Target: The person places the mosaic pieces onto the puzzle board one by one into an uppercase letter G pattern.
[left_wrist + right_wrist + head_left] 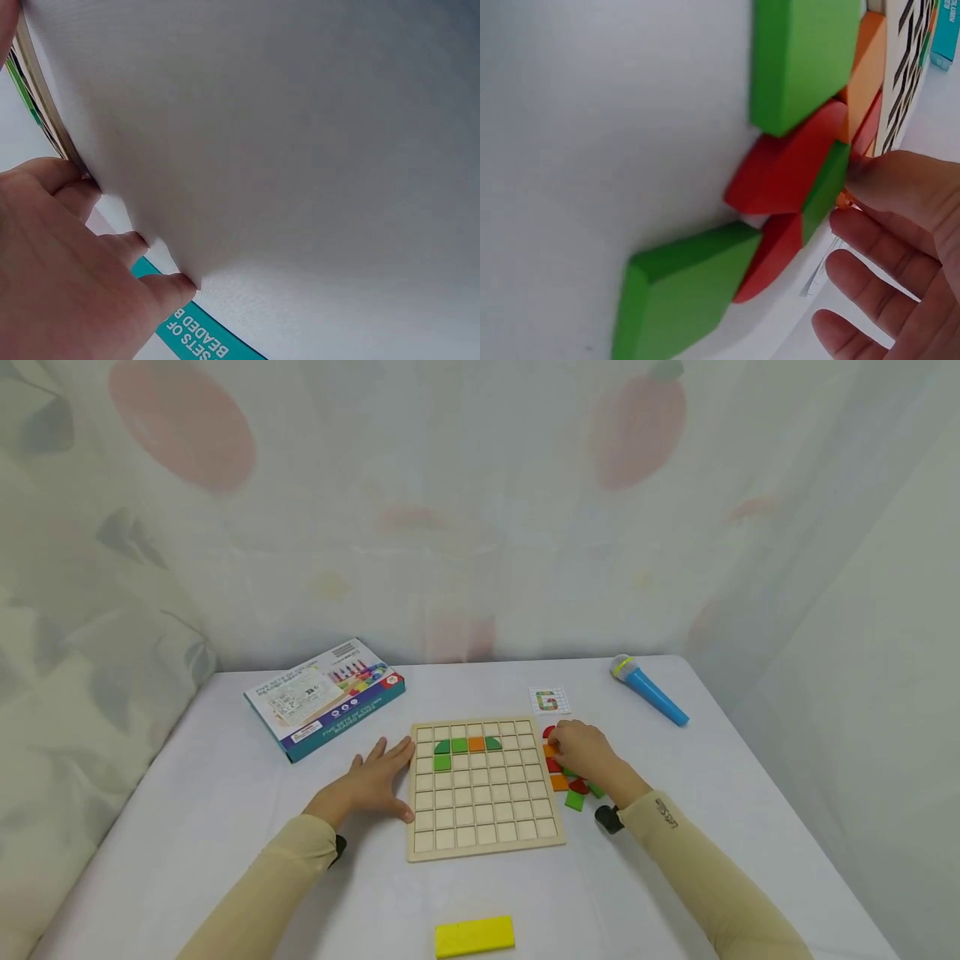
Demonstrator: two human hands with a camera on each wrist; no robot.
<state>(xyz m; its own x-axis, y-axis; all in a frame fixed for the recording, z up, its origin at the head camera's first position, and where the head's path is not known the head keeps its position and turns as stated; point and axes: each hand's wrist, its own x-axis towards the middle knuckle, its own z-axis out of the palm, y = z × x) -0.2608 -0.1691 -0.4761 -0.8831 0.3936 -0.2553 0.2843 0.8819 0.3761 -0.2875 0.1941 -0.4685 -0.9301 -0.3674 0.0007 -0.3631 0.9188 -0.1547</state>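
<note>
- The box (196, 335) near the desk's back left corner reads "SETS OF" and "BEADED" in white on teal.
- The card (549, 700) behind the board shows a letter "G".
- Sleeve (666, 812) lettering is too small to read.

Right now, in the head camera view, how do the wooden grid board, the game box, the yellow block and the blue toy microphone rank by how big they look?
Largest to smallest, as they look:
1. wooden grid board
2. game box
3. yellow block and blue toy microphone: these look alike in size, and the block lies nearer the camera, so I would not rank them.
</note>
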